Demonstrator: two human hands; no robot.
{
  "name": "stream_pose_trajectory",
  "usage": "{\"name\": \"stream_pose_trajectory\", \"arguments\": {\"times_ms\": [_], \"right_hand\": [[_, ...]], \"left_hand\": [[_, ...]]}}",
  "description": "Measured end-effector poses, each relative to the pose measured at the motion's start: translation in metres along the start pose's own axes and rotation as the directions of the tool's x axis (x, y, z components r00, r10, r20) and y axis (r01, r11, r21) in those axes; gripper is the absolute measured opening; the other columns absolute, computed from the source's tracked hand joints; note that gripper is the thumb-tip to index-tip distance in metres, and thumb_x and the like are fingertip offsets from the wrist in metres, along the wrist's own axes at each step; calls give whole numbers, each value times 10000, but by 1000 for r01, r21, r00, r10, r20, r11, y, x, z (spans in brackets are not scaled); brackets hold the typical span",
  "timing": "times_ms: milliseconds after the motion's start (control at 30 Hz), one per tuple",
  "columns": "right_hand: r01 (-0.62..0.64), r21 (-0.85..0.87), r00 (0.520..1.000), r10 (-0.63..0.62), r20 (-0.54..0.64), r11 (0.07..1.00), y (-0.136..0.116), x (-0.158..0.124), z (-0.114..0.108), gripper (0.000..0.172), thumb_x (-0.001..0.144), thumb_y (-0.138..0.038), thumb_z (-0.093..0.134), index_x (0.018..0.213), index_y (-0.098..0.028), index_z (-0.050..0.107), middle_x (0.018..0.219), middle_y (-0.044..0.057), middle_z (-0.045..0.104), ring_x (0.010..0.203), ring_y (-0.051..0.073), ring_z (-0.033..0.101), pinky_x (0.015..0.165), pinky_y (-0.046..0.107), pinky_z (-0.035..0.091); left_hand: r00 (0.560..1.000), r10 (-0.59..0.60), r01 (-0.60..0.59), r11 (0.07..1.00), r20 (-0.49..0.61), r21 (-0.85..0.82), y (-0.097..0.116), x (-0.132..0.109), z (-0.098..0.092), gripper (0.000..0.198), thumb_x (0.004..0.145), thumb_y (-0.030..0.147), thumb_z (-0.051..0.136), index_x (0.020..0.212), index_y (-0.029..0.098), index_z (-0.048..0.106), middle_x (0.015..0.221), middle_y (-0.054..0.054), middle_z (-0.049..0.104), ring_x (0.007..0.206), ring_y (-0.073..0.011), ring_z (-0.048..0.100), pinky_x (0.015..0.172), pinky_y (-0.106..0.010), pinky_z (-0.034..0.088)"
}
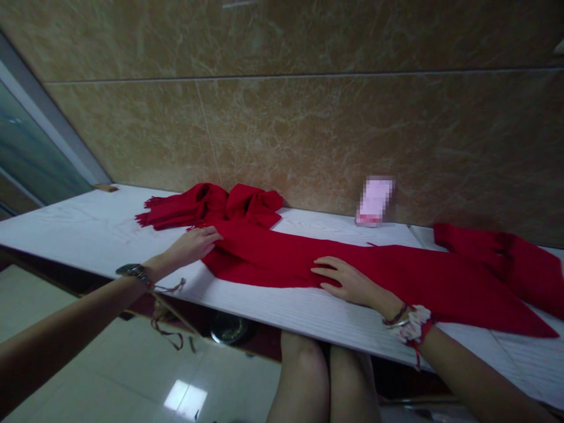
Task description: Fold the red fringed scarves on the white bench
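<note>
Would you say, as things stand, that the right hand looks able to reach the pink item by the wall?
Probably yes: the right hand rests open on the red cloth, and only that cloth and a strip of white tabletop seem to separate it from the pink item.

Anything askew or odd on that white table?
No spill or damage that I can see. The fringed red cloth near the wall lies bunched, unlike the flat red cloth under the right hand. Oddest is the pink item by the wall: pixelated, so its details can't be read.
</note>
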State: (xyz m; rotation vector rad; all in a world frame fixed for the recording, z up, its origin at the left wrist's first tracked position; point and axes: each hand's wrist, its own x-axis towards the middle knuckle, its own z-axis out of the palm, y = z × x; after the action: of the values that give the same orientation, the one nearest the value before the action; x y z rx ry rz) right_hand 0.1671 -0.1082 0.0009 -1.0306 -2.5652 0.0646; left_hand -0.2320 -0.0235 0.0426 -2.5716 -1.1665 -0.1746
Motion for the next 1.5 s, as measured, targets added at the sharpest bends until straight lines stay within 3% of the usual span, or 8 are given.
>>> {"name": "stream_pose_trajectory", "arguments": {"times_ms": [100, 233, 300, 467, 633, 933, 1200, 1500], "right_hand": [[27, -25, 999, -27, -23, 999, -3, 4, -3, 245, 837, -210, 479, 1013, -174, 646, 1128, 105, 577, 1065, 196, 515, 914, 356, 441], [39, -47, 996, -36, 76, 998, -9, 10, -6, 225, 816, -177, 503, 969, -158, 666, 1057, 96, 627, 984, 190, 571, 863, 323, 478], [33, -59, 993, -26, 116, 998, -11, 11, -8, 240, 801, -141, 505, 983, -129, 660, 1058, 110, 635, 981, 195, 579, 866, 317, 478], [15, -70, 986, -4, 164, 997, -12, 13, -11, 312, 751, -24, 476, 1000, -96, 650, 1069, 124, 637, 1000, 196, 579, 897, 311, 455], [-17, -63, 990, 26, 138, 998, -13, 10, -15, 215, 794, -139, 525, 951, -107, 669, 1039, 118, 638, 955, 192, 582, 852, 296, 467], [-26, -228, 962, 86, 258, 973, -24, 13, -20, 192, 819, -136, 492, 852, -137, 681, 887, 95, 628, 813, 178, 572, 725, 289, 466], [-26, -232, 961, 88, 261, 972, -26, 9, -22, 175, 819, -136, 504, 873, -144, 669, 907, 90, 628, 863, 182, 561, 754, 285, 460], [-78, -254, 944, 153, 292, 964, -32, 7, -25, 250, 776, -59, 490, 967, -114, 641, 937, 106, 629, 856, 187, 585, 743, 266, 464]], "left_hand": [[996, -76, 79, 996, -49, 50, 1, -5, -12, 234, 834, 106, 395, 977, 116, 579, 953, -79, 570, 845, -170, 534, 771, -270, 430], [982, 33, -37, 999, 188, 18, 11, -20, 1, 206, 807, 100, 438, 932, 145, 594, 890, -67, 608, 808, -162, 568, 737, -252, 450], [972, 33, -32, 999, 234, -10, 14, -26, 12, 199, 803, 100, 440, 925, 143, 591, 887, -72, 617, 808, -162, 580, 737, -251, 456], [968, -44, 41, 999, 247, 18, 12, -25, 16, 199, 787, 87, 437, 911, 138, 585, 914, -84, 619, 837, -178, 591, 747, -262, 460], [959, -110, 83, 990, 262, 112, 8, -16, 9, 213, 768, 55, 436, 896, 129, 590, 893, -94, 617, 818, -192, 601, 716, -265, 466], [972, 174, -184, 982, 157, 51, 54, 6, 10, 295, 810, 114, 460, 1083, 175, 553, 1026, -94, 605, 903, -174, 584, 797, -271, 449], [980, 81, -90, 995, 184, 41, 52, 16, 3, 196, 793, 124, 456, 928, 153, 596, 897, -78, 644, 806, -180, 612, 712, -259, 473], [951, 147, -145, 989, 271, -29, 60, 14, -4, 167, 773, 99, 479, 876, 167, 591, 889, -52, 649, 797, -152, 605, 703, -222, 463]]}}
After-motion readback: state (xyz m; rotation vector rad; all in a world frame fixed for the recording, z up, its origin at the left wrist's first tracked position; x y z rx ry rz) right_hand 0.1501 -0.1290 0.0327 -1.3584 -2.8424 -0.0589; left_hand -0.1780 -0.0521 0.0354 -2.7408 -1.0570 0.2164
